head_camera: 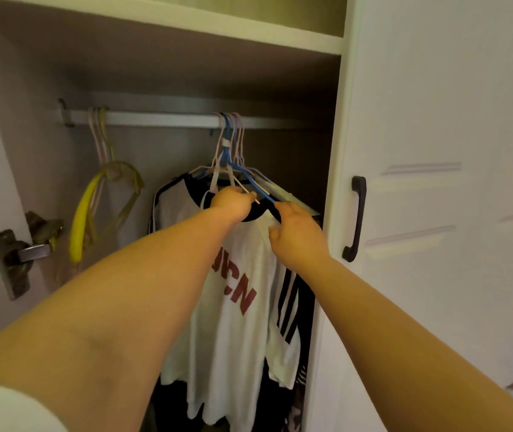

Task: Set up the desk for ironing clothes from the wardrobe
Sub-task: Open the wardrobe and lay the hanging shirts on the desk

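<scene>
Reaching into the wardrobe: left hand is curled round the pale hanger wires at the collar of the white shirt, right hand pinching the collar beside the blue hanger. Shirt hangs on the rail, so early stage by my read; unhooking, desk setup and ironing all remain, desk not in view.

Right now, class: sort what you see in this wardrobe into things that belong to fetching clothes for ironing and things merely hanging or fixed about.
Belongs to the job:
left hand
right hand
white T-shirt with red letters
blue hanger
rail

Just about:
yellow hanger
pink hangers
black door handle
metal hinge
</scene>
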